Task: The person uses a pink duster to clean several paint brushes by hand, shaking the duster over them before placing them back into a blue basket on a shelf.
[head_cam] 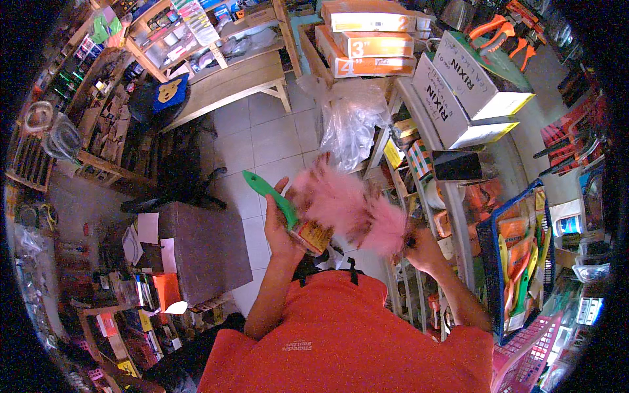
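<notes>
My left hand [283, 235] grips a paintbrush with a green handle [271, 193]. The brush points down to the right, and a printed yellow and red wrapper [314, 235] covers its head. My right hand [426, 249] is closed around the near end of a pink fluffy duster [339, 204]; its handle is mostly hidden in the fist. The duster's far part lies close to the wrapped brush head, and I cannot tell whether they touch. Right of my right arm stands a blue-rimmed container [486, 255] with several brushes [523, 280] with green, yellow and orange handles.
Right, a glass-topped counter [459, 236] bears a dark phone [457, 165], RIXIN cartons [471, 78] and orange-handled pliers [496, 34]. Orange and white boxes [371, 44] are stacked ahead, above a clear plastic bag [349, 127]. A brown desk [209, 250] stands left; a wooden bench [236, 86] lies beyond.
</notes>
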`<state>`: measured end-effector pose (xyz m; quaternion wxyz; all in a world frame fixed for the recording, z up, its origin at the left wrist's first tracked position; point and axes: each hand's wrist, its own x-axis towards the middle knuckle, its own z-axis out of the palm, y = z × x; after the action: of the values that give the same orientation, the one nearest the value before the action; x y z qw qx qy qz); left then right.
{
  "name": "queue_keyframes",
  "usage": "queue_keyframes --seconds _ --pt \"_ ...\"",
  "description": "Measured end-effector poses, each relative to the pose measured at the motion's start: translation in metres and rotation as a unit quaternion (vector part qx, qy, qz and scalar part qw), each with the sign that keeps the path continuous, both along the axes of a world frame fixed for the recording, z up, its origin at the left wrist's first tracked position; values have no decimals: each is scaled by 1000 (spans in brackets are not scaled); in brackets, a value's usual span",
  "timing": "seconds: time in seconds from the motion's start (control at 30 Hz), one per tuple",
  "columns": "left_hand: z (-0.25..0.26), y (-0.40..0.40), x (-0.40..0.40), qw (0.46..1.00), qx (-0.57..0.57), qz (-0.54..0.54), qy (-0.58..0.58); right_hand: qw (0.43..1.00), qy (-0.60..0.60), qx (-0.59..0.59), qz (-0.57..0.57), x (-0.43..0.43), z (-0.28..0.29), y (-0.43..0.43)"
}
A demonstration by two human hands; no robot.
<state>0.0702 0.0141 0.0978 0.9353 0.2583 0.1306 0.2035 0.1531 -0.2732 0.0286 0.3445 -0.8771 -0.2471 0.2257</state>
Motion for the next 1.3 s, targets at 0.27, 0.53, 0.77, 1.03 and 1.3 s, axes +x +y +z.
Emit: queue_keyframes --seconds 0.27,0.53,0.77,1.03,1.3 --pt "3 5 -3 1000 1 8 -28 999 31 -18 -13 2 35 6" --pt "-2 9 -6 999 -12 20 -39 992 -6 -115 40 2 34 6" --pt "20 -2 -5 999 28 7 -46 993 -92 3 80 -1 31 9" --pt "10 7 -6 996 -85 3 15 999 -52 -9 -5 3 24 3" --pt "1 9 0 996 -88 -8 -24 997 -68 -2 -26 4 17 2"
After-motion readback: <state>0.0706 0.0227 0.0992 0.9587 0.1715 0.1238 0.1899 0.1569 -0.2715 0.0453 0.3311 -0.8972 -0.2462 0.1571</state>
